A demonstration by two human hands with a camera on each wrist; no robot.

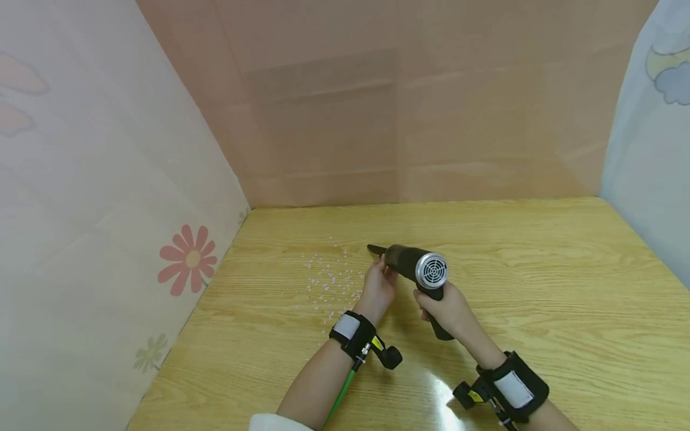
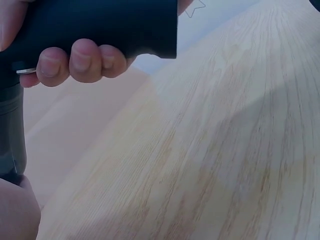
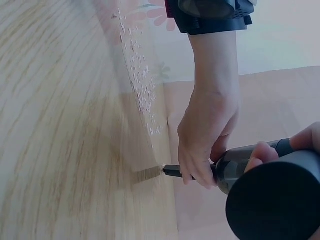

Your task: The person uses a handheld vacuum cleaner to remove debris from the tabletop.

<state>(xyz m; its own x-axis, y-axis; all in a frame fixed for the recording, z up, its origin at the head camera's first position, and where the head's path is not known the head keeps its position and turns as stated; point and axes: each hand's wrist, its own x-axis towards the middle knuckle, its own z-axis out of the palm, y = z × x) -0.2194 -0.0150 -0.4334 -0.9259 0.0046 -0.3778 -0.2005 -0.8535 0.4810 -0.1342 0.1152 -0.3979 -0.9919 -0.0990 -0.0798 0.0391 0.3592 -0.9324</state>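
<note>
A black handheld vacuum cleaner (image 1: 408, 261) with a silver vented rear end is held above the table, its front pointing to the far left. My right hand (image 1: 449, 308) grips its handle; in the left wrist view the right fingers (image 2: 82, 61) curl round that handle. At the front, my left hand (image 1: 378, 287) holds the black brush nozzle (image 3: 175, 171), fingers and thumb about it where it meets the barrel. The nozzle's bristles (image 3: 148, 174) are at the tabletop; whether they touch it I cannot tell. Small white bits (image 1: 330, 281) lie scattered left of the left hand.
The wood-grain table (image 1: 539, 269) meets a brown back sheet (image 1: 458, 120). A pale sheet with a red flower (image 1: 187, 260) stands along the left side, another pale sheet (image 1: 647, 155) at the right. Both wrists wear black straps, a green cable (image 1: 341, 398) running from the left one.
</note>
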